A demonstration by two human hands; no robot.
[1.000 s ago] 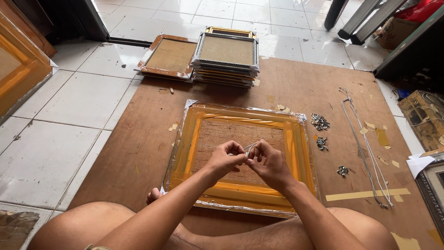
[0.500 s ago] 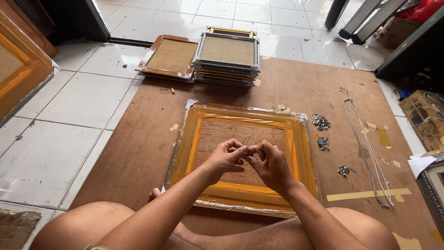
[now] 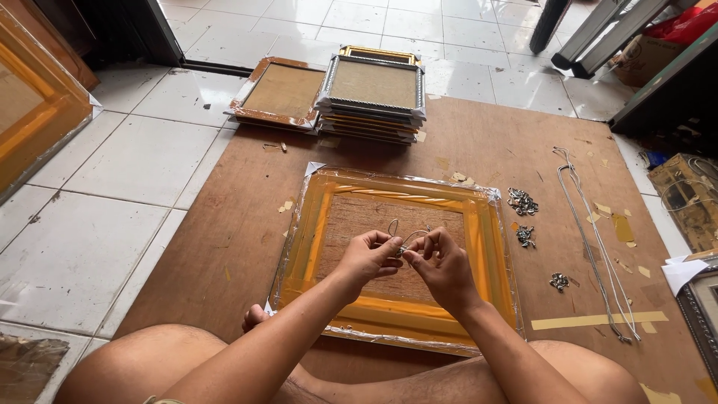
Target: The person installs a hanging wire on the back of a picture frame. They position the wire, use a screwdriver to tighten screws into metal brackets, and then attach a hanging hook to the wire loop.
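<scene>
- Brown board (image 3: 224,224) lies flat on the tiled floor (image 3: 134,157) and carries the work.
- Yellow frame (image 3: 493,262), wrapped in clear film, lies back-up at the middle of the board, close to its near edge.
- Left hand (image 3: 368,258) is closed, thumb and fingertips pinched on a thin wire (image 3: 395,227) above the frame's brown backing.
- Right hand (image 3: 441,265) is closed likewise, fingertips pinched on the same wire just beside the left hand; the two hands touch at the fingertips.
- Wire forms a small loop rising above the fingertips; its ends are hidden by the fingers.
- Three small heaps of metal hooks (image 3: 522,201) lie on the board just right of the frame, one behind the other toward the near edge.
- Long wires (image 3: 591,224) lie stretched along the board's right side, running from the far edge toward the near edge.
- Strips of yellow tape (image 3: 598,320) lie near the board's near right corner.
- Stack of frames (image 3: 372,93) sits at the board's far edge, a silver-rimmed one on top.
- Single brown frame (image 3: 280,91) lies on the floor, touching the left of the stack.
- Another large yellow frame (image 3: 34,120) lies at the far left, on the floor, well apart from the board.
- Bare knees frame the near edge of the view.
</scene>
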